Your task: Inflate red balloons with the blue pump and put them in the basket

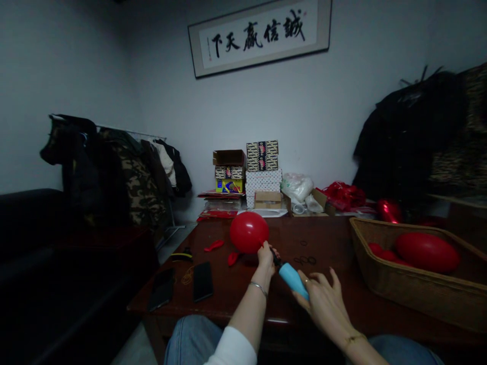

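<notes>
A round, inflated red balloon (pixel 249 232) stands out over the dark wooden table. Its neck is pinched by my left hand (pixel 267 257), around the black nozzle (pixel 276 259) of a hand pump. The pump's light-blue body (pixel 292 280) slants down toward me. My right hand (pixel 323 299) has its thumb and forefinger about the blue body's near end, while the other fingers are raised and spread; the pump's rear is hidden by this hand. Left of the balloon lie a limp red balloon (pixel 214 246) and another flat one (pixel 233 259).
A wicker basket (pixel 418 299) with red balloons stands on the table's right. Two dark phone-like slabs (pixel 203 282) and a yellow-and-black item (pixel 182 256) lie left. Thin black rings (pixel 306 260) rest beyond my right hand. Stacked boxes (pixel 263 188) stand at the back.
</notes>
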The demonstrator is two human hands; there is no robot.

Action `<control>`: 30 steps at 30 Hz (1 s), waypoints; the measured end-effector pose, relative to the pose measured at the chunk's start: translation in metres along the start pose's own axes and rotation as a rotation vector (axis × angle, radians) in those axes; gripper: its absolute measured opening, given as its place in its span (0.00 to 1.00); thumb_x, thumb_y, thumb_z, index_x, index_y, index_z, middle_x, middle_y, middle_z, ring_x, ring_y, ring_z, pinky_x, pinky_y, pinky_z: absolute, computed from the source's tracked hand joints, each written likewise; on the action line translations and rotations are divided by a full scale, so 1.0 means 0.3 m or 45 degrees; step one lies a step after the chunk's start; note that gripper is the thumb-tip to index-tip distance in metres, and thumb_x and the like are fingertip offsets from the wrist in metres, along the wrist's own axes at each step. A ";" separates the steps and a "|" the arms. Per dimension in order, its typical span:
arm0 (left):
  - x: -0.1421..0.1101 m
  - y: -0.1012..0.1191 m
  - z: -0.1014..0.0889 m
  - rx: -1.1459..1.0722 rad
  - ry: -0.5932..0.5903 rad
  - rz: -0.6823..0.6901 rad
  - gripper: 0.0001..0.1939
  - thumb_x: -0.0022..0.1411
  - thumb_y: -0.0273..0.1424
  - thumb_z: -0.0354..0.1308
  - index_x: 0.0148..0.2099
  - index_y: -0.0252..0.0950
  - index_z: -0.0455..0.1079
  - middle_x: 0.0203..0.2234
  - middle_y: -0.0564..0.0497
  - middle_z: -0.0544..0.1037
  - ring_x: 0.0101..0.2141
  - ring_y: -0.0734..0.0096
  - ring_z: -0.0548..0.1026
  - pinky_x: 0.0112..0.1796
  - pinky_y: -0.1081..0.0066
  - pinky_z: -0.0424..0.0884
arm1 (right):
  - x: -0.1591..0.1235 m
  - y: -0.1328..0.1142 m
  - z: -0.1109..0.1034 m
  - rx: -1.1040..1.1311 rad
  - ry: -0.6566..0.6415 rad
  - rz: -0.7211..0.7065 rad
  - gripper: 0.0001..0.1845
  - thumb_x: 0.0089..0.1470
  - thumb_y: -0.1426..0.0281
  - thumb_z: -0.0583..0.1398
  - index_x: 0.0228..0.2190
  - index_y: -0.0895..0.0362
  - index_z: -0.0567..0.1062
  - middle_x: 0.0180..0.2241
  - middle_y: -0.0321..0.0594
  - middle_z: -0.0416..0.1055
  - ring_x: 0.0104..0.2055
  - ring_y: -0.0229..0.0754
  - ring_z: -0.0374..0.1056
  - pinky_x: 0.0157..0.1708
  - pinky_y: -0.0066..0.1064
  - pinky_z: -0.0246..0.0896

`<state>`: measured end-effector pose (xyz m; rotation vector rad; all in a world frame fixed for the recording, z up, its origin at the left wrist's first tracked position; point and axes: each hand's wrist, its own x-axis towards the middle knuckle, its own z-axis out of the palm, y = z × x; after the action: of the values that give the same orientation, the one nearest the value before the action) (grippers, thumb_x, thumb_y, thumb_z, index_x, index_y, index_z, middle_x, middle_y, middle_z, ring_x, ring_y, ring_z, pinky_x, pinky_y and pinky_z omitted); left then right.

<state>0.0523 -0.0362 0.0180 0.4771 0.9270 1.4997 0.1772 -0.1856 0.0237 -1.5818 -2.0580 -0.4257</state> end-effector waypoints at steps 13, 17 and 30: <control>0.048 0.043 -0.037 0.034 -0.001 0.014 0.11 0.60 0.36 0.47 0.27 0.37 0.56 0.12 0.58 0.60 0.12 0.79 0.59 0.17 0.78 0.54 | -0.141 0.064 0.009 0.040 0.078 -0.083 0.24 0.53 0.58 0.54 0.49 0.55 0.68 0.35 0.41 0.75 0.43 0.47 0.67 0.56 0.54 0.38; 0.057 0.047 -0.035 0.028 -0.007 0.011 0.11 0.59 0.36 0.48 0.27 0.37 0.56 0.12 0.58 0.60 0.12 0.79 0.59 0.17 0.77 0.55 | -0.225 0.130 0.006 0.009 0.134 -0.104 0.24 0.51 0.54 0.55 0.48 0.50 0.69 0.37 0.39 0.75 0.43 0.46 0.68 0.55 0.53 0.40; 0.014 0.010 -0.004 -0.014 0.003 -0.015 0.13 0.60 0.38 0.47 0.27 0.37 0.56 0.12 0.57 0.61 0.13 0.79 0.60 0.17 0.78 0.55 | -0.078 0.046 -0.019 -0.020 0.064 -0.044 0.22 0.53 0.60 0.54 0.48 0.55 0.69 0.34 0.42 0.75 0.44 0.48 0.66 0.56 0.55 0.36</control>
<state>0.0488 -0.0322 0.0187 0.4615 0.9212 1.4945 0.1962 -0.2035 0.0145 -1.5314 -2.0513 -0.4902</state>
